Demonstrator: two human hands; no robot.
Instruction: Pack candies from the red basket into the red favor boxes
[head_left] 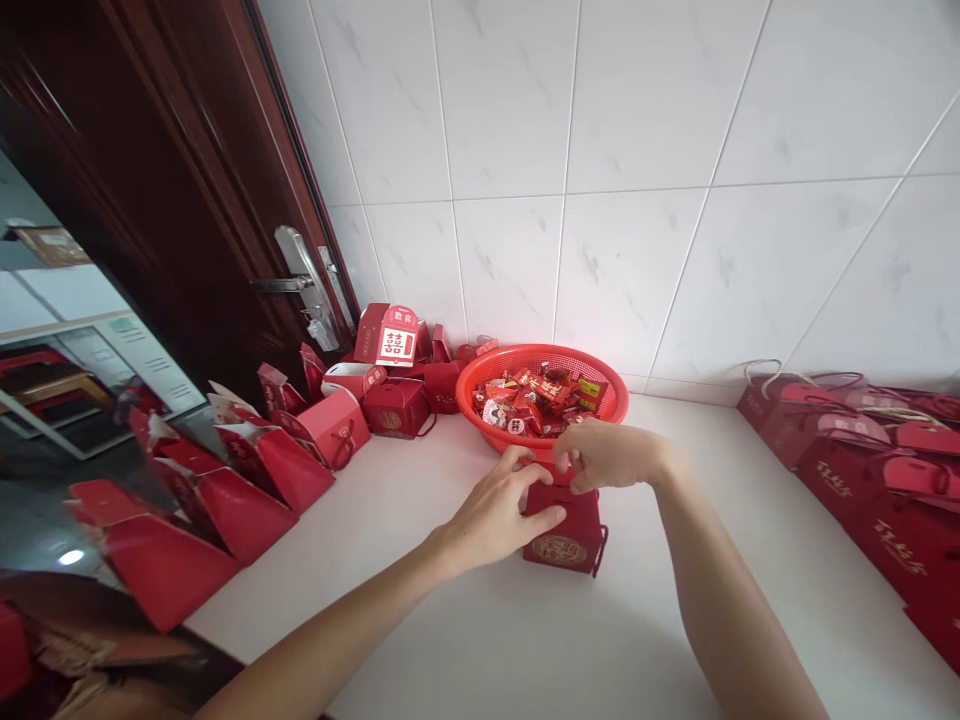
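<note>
A small red candy box (561, 540) with a round gold emblem stands on the white tabletop (465, 640), a cord handle hanging at its right side. My left hand (499, 510) grips its left side, the thumb along the near top edge and the fingers bent over the top. From the right, my right hand (611, 455) reaches over with curled fingers on the box's top flap at the back edge. The fingers partly hide that flap. Right behind both hands sits a red plastic basket (466, 395) of wrapped candies (529, 400).
Several open red boxes (255, 495) line the left edge, and more red boxes (401, 405) are piled at the back left. Red boxes with cord handles (847, 480) stand in rows on the right. Behind are a tiled wall (510, 130) and a dark wooden door (187, 170).
</note>
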